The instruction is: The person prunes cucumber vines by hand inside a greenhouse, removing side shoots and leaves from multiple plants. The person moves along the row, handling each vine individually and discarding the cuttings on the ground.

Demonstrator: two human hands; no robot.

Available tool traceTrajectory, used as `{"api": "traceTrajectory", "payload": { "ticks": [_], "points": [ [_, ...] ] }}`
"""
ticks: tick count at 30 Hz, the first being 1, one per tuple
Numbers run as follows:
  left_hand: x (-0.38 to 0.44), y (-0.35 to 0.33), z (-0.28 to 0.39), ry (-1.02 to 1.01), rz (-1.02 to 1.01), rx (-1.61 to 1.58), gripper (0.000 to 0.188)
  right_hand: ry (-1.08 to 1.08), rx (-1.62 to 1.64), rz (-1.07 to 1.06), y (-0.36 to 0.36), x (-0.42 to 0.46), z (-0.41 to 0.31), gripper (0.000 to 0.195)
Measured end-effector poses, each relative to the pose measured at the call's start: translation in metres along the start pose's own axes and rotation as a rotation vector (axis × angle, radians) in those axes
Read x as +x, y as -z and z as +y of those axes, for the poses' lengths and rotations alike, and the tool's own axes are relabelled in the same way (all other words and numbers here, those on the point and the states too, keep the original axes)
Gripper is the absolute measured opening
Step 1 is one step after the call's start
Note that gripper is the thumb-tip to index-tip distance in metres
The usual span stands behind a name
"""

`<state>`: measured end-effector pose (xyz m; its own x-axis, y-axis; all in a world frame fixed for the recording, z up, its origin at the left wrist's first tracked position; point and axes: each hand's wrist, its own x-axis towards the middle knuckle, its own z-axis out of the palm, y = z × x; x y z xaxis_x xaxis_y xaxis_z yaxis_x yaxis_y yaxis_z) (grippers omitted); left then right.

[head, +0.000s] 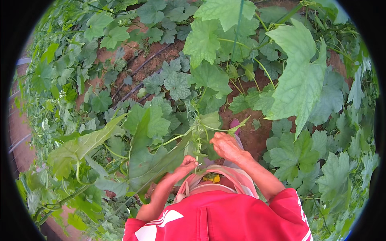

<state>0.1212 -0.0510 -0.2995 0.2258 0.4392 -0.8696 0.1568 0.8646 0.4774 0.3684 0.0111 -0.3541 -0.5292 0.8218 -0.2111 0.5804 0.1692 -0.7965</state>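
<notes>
A climbing vine (198, 137) with lobed leaves, thin tendrils and small buds hangs upright before me. At its lower end my left hand (187, 165) pinches the thin stem between thumb and fingers, and a small pale bit shows at the fingertips. My right hand (226, 146) is higher, on the vine's right side, with its fingers curled close to a leaf stalk. Whether those fingers grip anything is hidden by the back of the hand. Below the hands, a pink and white cloth pouch (250, 180) at my waist gapes, holding a yellow flower (216, 179) and some green bits.
Large leaves overhang on the right (301, 75) and on the left (81, 147). A taut green string (238, 30) runs down from the top. Dark hoses (144, 63) lie on reddish soil (129, 49). A thick vine stem (69, 195) crosses at lower left. A pink shoe (234, 125) shows beneath.
</notes>
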Motion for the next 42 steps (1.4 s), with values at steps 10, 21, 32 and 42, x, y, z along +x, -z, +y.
{"api": "traceTrajectory", "payload": {
  "ticks": [10,21,32,42],
  "points": [
    [-0.009,0.005,-0.001,0.039,-0.055,-0.029,0.011,-0.085,0.246,-0.177,-0.017,0.012,0.008,0.021],
    [-0.019,-0.009,0.020,0.092,-0.010,0.283,0.022,-0.039,0.246,-0.032,-0.014,0.044,-0.003,0.024],
    [-0.022,-0.017,0.029,0.021,-0.042,0.520,0.024,0.186,0.479,0.052,-0.060,0.072,0.023,0.027],
    [-0.025,-0.014,0.036,0.141,-0.013,0.450,0.020,0.227,0.233,0.296,-0.051,0.091,0.012,0.007]
  ]
}}
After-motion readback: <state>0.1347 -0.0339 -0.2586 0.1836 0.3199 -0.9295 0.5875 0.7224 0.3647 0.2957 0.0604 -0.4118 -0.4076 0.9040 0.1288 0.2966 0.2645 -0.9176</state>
